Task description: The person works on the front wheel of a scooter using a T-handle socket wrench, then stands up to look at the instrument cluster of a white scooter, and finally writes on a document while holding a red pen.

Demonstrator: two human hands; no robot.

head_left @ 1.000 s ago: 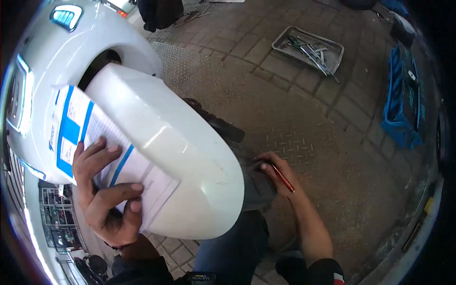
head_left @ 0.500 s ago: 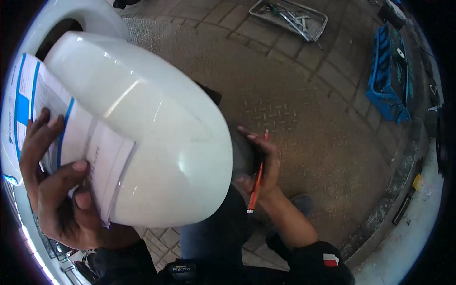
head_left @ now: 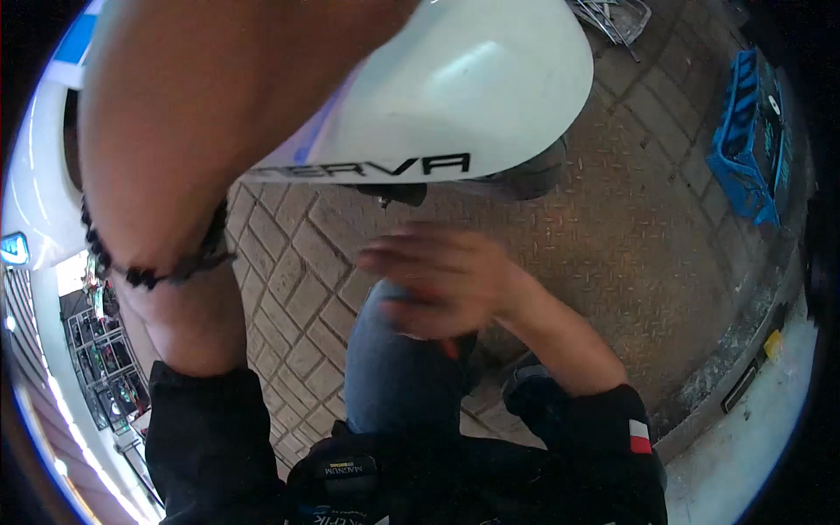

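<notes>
Very close in the upper left, my left hand (head_left: pixel 219 114) covers much of the view, a dark beaded bracelet (head_left: pixel 162 271) round its wrist. Its fingers are out of sight, so I cannot make out what it holds. Behind it shows a glossy white fender (head_left: pixel 516 79) with dark lettering along its lower edge, above a dark tyre (head_left: pixel 529 179). My right hand (head_left: pixel 446 280), smeared by motion, is over my knee, below and apart from the fender. Bits of a slim red pen (head_left: pixel 449 348) show at its curled fingers. A blue and white printed sheet (head_left: pixel 74 39) is partly visible at far left.
A metal tray of tools (head_left: pixel 617 22) lies on the paving beyond the fender. To the right stands a blue toolbox (head_left: pixel 748 140) near a raised kerb (head_left: pixel 700 394). Metal shelving (head_left: pixel 109 367) stands at far left. Textured metal plate covers part of the floor.
My left hand has risen from the papers on the white fender to right before the camera. My right hand has drawn back from beside the tyre toward my knee. The view has shifted.
</notes>
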